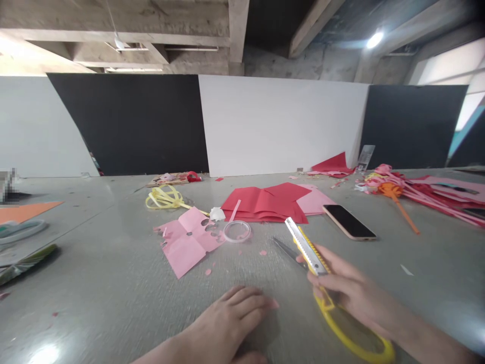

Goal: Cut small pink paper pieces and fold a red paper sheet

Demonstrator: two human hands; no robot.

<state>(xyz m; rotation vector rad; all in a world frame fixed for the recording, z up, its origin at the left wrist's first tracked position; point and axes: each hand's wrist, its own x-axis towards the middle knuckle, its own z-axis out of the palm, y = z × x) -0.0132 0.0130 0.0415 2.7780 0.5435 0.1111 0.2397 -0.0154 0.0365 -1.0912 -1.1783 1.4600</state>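
Note:
My right hand (346, 288) is wrapped round a utility knife (308, 247) with a yellow and silver body, its tip pointing up and away. Scissors (359, 341) with a yellow handle pass beneath the same hand, and their dark blade shows left of the knife. Whether the fingers also grip the scissors, I cannot tell. My left hand (238, 313) lies palm down on the grey table, fingers stretched out and thumb apart. A small pink scrap (273, 304) is at its fingertips. Beyond it lies a creased pink paper (193, 242) with holes cut in it.
Red paper sheets (261, 202), a clear round lid (237, 231) and a phone (349, 222) lie ahead. Yellow strips (165, 198) are at left; pink and red streamers with an orange stick (407, 215) are at right. Black and white panels (284, 126) stand behind.

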